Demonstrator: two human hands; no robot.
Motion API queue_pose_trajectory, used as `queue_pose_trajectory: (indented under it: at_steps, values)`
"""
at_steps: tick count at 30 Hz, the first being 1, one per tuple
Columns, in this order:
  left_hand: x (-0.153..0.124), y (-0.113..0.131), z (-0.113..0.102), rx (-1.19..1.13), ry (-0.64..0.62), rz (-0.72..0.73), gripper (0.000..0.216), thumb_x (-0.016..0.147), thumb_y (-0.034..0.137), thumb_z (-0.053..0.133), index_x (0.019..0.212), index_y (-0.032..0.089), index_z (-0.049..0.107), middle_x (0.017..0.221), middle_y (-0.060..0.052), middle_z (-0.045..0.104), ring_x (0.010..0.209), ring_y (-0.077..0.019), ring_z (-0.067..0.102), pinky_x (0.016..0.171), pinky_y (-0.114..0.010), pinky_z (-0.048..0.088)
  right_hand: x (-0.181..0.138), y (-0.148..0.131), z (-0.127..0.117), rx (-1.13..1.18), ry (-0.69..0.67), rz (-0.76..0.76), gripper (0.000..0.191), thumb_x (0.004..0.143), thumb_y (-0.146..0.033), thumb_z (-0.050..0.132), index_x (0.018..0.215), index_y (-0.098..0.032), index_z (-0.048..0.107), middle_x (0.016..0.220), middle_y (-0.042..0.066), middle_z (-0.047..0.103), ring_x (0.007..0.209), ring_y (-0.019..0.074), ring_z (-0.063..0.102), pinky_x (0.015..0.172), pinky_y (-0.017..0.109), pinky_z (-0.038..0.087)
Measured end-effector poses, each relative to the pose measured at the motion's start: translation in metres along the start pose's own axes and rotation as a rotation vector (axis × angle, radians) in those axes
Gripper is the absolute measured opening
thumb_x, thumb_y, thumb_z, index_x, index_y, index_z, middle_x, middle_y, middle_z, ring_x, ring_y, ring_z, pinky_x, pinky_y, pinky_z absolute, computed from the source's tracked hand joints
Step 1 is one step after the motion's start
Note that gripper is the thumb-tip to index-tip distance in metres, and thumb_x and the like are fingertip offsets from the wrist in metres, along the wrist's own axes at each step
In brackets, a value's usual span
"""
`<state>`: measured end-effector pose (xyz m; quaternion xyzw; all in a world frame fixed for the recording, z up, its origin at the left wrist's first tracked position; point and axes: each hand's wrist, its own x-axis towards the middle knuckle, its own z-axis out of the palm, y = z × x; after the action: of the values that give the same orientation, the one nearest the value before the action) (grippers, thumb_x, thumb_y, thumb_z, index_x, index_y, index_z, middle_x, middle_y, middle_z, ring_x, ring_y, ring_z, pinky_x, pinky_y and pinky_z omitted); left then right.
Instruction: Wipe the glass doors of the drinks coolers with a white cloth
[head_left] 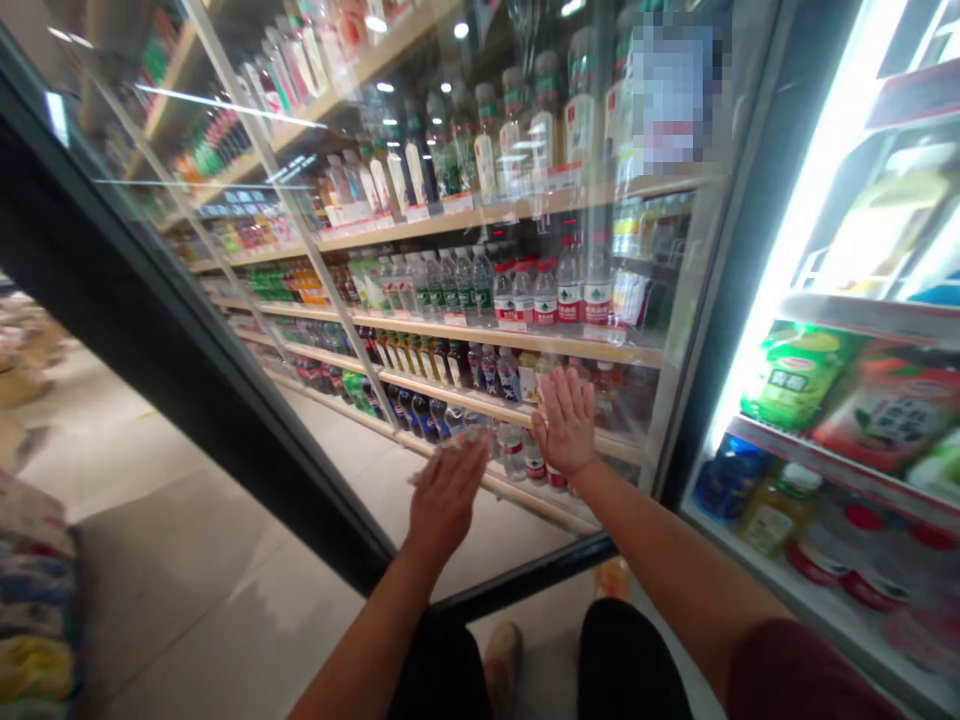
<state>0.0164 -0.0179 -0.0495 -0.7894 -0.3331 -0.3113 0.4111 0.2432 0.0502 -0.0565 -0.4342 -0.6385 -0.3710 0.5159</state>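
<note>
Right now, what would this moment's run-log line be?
left hand: near door, grip unclear | right hand: open, at door, contact unclear | door: swung open | fridge: lit, stocked

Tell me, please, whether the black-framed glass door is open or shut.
Open: the glass door angles away from the lit cooler shelves.

- The door frame is showing plain black.
- The red-capped bottles are wearing red-and-white labels.
- The shelf edge is showing pale tan.
- One pouch is gleaming bright green with a small red mark.
- Another pouch is showing orange-red, with white characters on a dark ground.
- The sleeve is showing plain maroon.
- The trousers are looking black.
- The floor tiles are showing pale greyish beige.
</note>
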Motion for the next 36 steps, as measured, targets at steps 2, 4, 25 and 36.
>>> queue_pose_trajectory:
  at_steps: [2,4,25,36]
  values:
    - [0.008,-0.033,-0.018,0.101,0.118,-0.146,0.065,0.091,0.005,0.043,0.155,0.017,0.032,0.147,-0.012,0.052,0.151,-0.0216,0.022,0.124,-0.041,0.020,0.000,0.000,0.000,0.001,0.000,-0.001,0.068,0.097,-0.031,0.042,0.159,-0.016,0.018,0.158,0.016,0.039,0.153,0.0254,0.021,0.124,0.051,0.018]
    - [0.021,-0.062,-0.034,0.143,0.230,-0.284,0.066,0.092,0.009,0.045,0.156,0.014,0.027,0.153,-0.017,0.043,0.152,-0.0252,0.018,0.123,-0.046,0.021,0.001,0.000,0.000,-0.002,0.018,-0.009,0.069,0.097,-0.031,0.043,0.159,-0.015,0.017,0.158,0.016,0.038,0.154,0.0251,0.018,0.124,0.051,0.017]
    - [0.063,-0.021,-0.010,0.042,0.312,-0.276,0.060,0.096,0.013,0.041,0.155,0.015,0.031,0.149,-0.012,0.049,0.151,-0.0241,0.021,0.123,-0.046,0.023,-0.005,0.002,0.005,-0.029,0.021,0.000,0.064,0.097,-0.030,0.044,0.156,-0.015,0.026,0.158,0.018,0.037,0.153,0.0278,0.021,0.123,0.054,0.020]
    - [0.100,0.016,-0.006,-0.211,0.201,-0.307,0.064,0.104,0.044,0.011,0.158,0.010,0.017,0.159,-0.014,0.033,0.153,-0.0255,0.009,0.124,-0.047,0.013,0.017,-0.044,-0.040,0.259,0.016,0.061,0.066,0.097,-0.016,0.044,0.159,-0.022,0.019,0.159,0.016,0.036,0.151,0.0270,0.028,0.119,0.056,0.033]
